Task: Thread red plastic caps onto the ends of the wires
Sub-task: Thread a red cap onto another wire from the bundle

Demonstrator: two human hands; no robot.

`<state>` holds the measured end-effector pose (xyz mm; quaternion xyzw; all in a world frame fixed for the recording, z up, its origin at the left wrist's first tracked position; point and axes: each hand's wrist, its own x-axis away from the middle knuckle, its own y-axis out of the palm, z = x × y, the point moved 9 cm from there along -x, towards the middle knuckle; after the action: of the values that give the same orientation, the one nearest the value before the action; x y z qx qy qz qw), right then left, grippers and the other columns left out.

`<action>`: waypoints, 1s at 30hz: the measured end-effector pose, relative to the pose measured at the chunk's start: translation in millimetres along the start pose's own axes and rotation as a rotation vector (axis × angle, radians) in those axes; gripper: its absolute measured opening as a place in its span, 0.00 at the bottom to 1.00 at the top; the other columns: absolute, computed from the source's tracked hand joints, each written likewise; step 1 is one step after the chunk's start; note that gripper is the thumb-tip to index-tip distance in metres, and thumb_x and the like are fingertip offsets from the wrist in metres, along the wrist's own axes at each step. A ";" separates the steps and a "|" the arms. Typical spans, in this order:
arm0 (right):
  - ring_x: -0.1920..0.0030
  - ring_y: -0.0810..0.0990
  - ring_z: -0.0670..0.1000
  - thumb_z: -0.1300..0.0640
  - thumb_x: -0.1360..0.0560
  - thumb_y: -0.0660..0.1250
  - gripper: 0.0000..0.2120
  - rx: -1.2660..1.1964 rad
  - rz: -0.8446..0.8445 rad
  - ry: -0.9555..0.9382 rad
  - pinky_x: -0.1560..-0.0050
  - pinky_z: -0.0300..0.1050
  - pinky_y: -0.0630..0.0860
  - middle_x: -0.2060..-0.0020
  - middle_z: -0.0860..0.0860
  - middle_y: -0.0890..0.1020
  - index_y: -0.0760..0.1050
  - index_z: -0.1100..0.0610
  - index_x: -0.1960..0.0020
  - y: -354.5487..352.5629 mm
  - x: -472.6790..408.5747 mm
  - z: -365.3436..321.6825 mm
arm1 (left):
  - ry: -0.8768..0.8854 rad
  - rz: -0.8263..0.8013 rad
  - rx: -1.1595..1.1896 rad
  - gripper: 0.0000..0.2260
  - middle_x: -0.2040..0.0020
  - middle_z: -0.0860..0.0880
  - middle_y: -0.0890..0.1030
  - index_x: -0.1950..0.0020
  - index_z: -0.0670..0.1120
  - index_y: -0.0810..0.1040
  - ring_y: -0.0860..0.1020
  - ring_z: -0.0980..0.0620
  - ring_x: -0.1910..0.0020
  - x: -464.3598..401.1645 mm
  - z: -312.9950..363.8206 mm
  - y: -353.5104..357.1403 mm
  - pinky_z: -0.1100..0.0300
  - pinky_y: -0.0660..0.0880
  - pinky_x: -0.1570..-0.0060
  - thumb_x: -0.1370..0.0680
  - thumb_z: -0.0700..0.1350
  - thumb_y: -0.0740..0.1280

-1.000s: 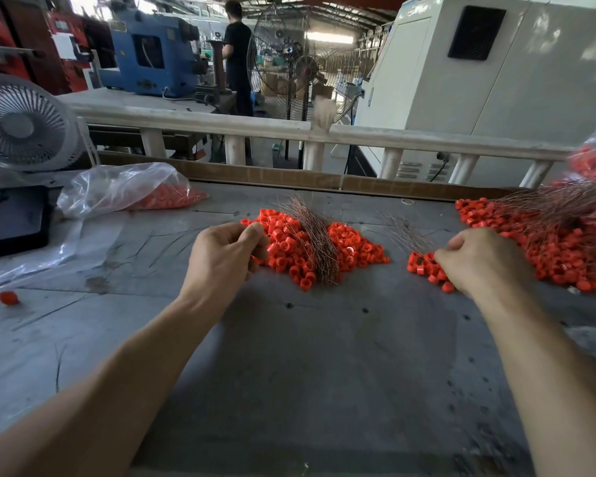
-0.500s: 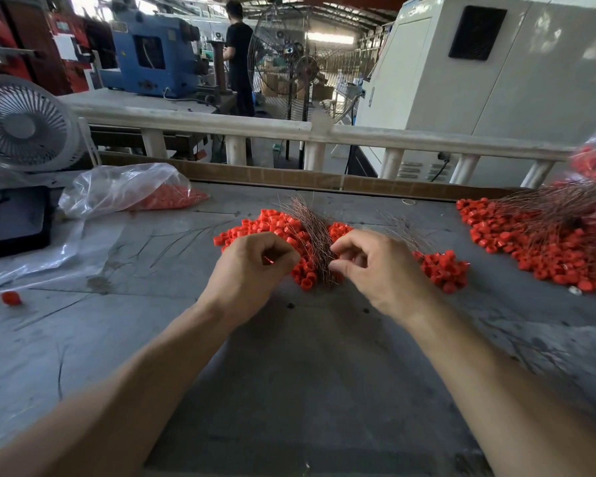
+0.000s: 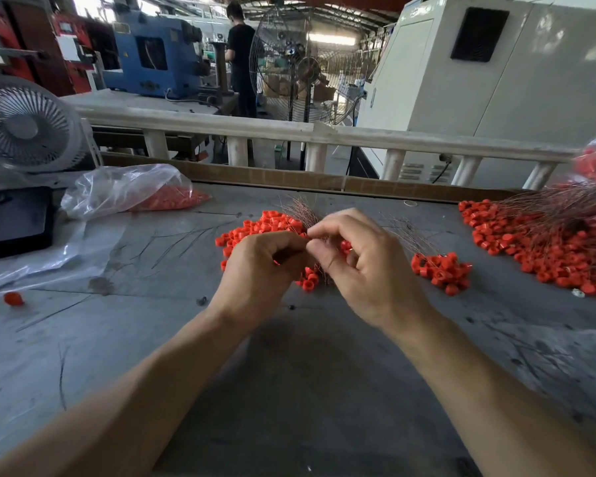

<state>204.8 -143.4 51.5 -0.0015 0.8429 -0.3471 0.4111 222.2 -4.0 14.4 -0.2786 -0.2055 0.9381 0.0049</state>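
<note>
Above a scuffed grey table (image 3: 289, 390), the left hand (image 3: 258, 270) and right hand (image 3: 362, 266) meet with curled fingertips, pinching something too small to identify. Beneath them lie small red plastic caps (image 3: 265, 223), light, hard and smooth, and thin coppery wires (image 3: 303, 210), springy, probably best pinched near the tip.

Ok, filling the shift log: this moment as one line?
step: capping wire | left hand: pinching red cap | right hand: pinching wire, fingertips meeting left | over: centre cap pile | bench
</note>
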 end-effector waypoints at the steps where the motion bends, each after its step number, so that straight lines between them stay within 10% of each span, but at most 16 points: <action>1: 0.45 0.81 0.44 0.60 0.19 0.66 0.09 -0.071 -0.011 0.028 0.48 0.35 0.75 0.46 0.47 0.82 0.81 0.56 0.41 1.7 0.7 2.5 | -0.013 0.006 0.056 0.08 0.63 0.58 0.84 0.52 0.49 0.86 0.80 0.60 0.65 -0.4 -1.0 -0.9 0.67 0.75 0.65 0.23 0.36 0.72; 5: 0.43 0.81 0.40 0.68 0.21 0.62 0.20 -0.204 -0.127 0.126 0.43 0.34 0.76 0.44 0.41 0.83 0.78 0.52 0.34 15.0 3.9 8.5 | -0.015 0.032 0.250 0.09 0.60 0.52 0.86 0.50 0.48 0.87 0.80 0.53 0.65 -2.7 -0.4 -1.3 0.61 0.77 0.66 0.24 0.35 0.73; 30: 0.64 0.78 0.39 0.61 0.22 0.72 0.05 -0.061 0.045 0.204 0.63 0.29 0.70 0.69 0.39 0.78 0.82 0.53 0.55 -3.2 2.1 13.2 | -0.113 0.250 0.382 0.04 0.64 0.50 0.83 0.60 0.48 0.84 0.77 0.55 0.68 -3.3 -2.8 -30.5 0.63 0.74 0.68 0.28 0.40 0.76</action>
<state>211.6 -154.1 46.4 0.0402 0.8903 -0.3104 0.3308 223.2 24.6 25.9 -0.2429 0.0119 0.9674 -0.0704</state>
